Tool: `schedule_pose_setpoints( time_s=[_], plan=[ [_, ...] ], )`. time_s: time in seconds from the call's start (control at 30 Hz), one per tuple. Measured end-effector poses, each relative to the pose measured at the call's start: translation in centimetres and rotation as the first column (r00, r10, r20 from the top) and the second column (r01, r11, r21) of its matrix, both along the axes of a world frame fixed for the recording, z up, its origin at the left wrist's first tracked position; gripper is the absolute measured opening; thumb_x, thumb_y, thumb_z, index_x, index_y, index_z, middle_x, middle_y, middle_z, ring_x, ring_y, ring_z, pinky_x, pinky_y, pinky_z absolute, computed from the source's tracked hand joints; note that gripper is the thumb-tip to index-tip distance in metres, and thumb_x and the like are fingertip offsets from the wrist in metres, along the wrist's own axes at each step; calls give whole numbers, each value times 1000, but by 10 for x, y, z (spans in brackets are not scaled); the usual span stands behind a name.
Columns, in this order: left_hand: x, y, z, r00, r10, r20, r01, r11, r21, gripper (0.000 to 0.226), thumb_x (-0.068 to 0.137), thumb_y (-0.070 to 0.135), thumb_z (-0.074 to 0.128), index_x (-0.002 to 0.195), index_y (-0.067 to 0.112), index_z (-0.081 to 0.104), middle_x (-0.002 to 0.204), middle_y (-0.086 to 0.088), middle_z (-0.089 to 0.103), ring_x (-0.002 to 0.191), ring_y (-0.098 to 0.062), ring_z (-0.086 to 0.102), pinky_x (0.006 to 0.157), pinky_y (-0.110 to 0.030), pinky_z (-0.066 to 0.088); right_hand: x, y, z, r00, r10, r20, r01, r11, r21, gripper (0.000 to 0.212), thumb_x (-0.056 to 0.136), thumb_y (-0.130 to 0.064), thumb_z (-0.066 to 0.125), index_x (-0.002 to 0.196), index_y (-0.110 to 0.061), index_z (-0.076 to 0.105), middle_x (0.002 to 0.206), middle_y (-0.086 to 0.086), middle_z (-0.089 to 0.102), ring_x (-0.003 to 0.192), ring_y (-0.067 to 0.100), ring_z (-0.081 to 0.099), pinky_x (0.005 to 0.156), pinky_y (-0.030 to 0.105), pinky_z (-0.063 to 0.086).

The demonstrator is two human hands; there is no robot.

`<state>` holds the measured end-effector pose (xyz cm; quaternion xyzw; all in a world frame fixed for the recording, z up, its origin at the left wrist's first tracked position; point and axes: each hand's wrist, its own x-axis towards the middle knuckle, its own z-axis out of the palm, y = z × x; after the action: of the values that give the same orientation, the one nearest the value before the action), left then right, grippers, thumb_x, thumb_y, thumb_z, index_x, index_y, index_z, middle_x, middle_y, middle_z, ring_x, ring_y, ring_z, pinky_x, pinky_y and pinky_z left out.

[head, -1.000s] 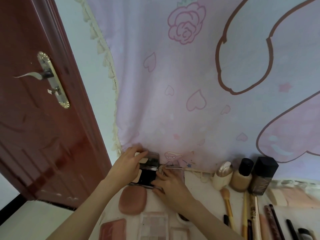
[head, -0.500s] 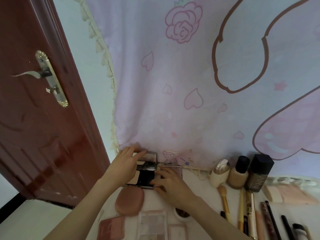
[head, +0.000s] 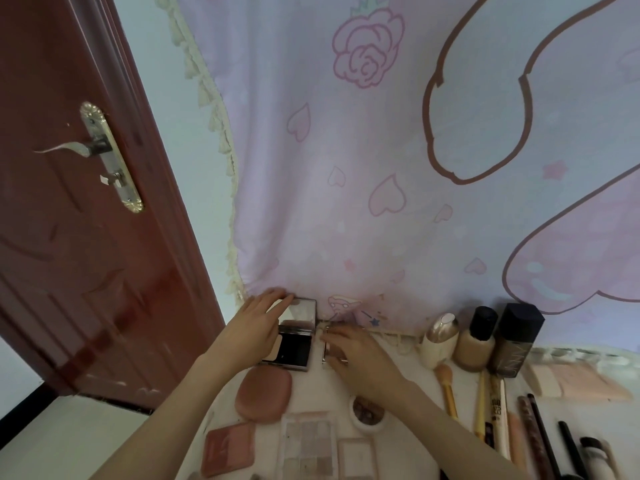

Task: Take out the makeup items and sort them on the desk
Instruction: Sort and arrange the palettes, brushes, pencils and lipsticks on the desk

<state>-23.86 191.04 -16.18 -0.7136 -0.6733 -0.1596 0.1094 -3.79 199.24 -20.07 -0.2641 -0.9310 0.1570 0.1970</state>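
1. Pink cloth (head: pixel 398 209) hangs behind the bench (head: pixel 408 386); a red door (head: pixel 69 254) stands left.
2. Left hand (head: pixel 251 329) rests straight fingers on the open compact (head: pixel 296 341).
3. Right hand (head: pixel 360 358) pinches a second small case (head: pixel 326 351) just beside it.
4. Bottles (head: pixel 474 344) stand right.

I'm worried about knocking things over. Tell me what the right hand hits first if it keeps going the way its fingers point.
Probably the open compact: the right hand points left and away over a small case, with the compact just beyond its fingertips. Depth is unclear.
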Motion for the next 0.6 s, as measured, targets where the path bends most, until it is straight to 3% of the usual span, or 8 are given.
schedule_pose_setpoints(
  time_s=[0.1, 0.2, 0.3, 0.43, 0.5, 0.53, 0.6],
  plan=[
    [10, -7, -6, 997, 36, 62, -35, 999, -3, 47, 89, 1, 44, 136, 8, 43, 145, -8, 36, 134, -24, 32, 109, -39, 29, 11, 7, 1, 988, -81, 132, 77, 996, 39, 51, 88, -37, 53, 136, -22, 43, 143, -4, 38, 136, 14, 25, 109, 23, 16],
    [29, -15, -15, 982, 61, 179, -50, 997, -65, 43, 95, 12, 41, 138, 15, 41, 148, -3, 31, 141, -19, 18, 114, -29, 15, 11, 9, 3, 971, -76, 225, 73, 997, 22, 60, 83, -39, 56, 137, -20, 38, 146, -2, 33, 138, 15, 21, 111, 26, 17],
    [46, -23, -21, 957, 79, 280, -50, 992, -112, 44, 97, 18, 40, 140, 22, 37, 149, 5, 28, 141, -11, 11, 113, -23, 10, 8, 8, 8, 951, -120, 284, 118, 993, 23, 66, 81, -42, 58, 138, -19, 35, 149, 1, 30, 140, 20, 16, 112, 35, 21],
    [59, -29, -20, 924, 99, 369, -38, 985, -170, 53, 94, 20, 48, 143, 25, 29, 150, 9, 23, 140, -8, 10, 112, -21, 11, 14, 0, 16, 959, -179, 220, 200, 977, -78, 66, 77, -50, 64, 131, -18, 42, 133, 5, 45, 124, 24, 39, 99, 31, 34],
    [64, -32, -15, 892, 112, 439, -31, 982, -187, 62, 90, 25, 56, 144, 28, 24, 150, 9, 22, 139, -8, 16, 110, -21, 17, 21, -7, 27, 968, -252, 8, 241, 915, -323, 54, 76, -46, 69, 121, -22, 51, 121, 2, 56, 109, 17, 51, 88, 24, 41],
    [66, -34, -12, 866, 116, 486, -23, 981, -194, 69, 87, 30, 60, 144, 31, 21, 149, 11, 22, 137, -8, 20, 109, -22, 22, 26, -12, 35, 943, -310, -124, 204, 828, -523, 47, 75, -44, 71, 114, -23, 55, 113, 1, 60, 99, 13, 55, 82, 20, 45],
    [74, -37, -4, 818, 107, 565, 9, 980, -200, 86, 77, 47, 66, 144, 40, 12, 148, 17, 20, 133, -5, 26, 107, -32, 33, 35, -20, 51, 854, -409, -321, -62, 532, -845, 45, 72, -46, 73, 107, -20, 63, 98, 2, 64, 84, 13, 60, 75, 21, 50]
  ],
)
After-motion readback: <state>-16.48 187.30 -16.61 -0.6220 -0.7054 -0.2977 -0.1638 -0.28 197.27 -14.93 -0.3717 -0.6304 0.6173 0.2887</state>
